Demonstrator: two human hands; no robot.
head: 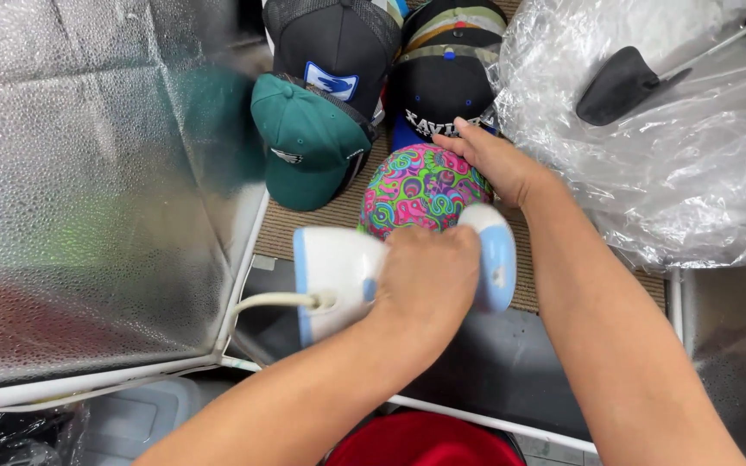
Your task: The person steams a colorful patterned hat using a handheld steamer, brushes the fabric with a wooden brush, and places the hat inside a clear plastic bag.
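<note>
Smooth white steamer (pixel 338 276), swirly rounded cap (pixel 420 185)

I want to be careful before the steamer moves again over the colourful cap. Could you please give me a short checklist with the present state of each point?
1. Left hand grips the white and blue steamer firmly: ok.
2. Right hand steadies the multicoloured cap from behind: ok.
3. Right fingers are away from the steamer's front end: cannot tell, the front end is hidden behind the hand.
4. Steamer cord runs free, not snagged on the white frame: ok as far as visible.
5. Green cap and the black caps lie apart from the steamer: ok.
6. Clear plastic sheet is apart from the steamer: ok.
</note>
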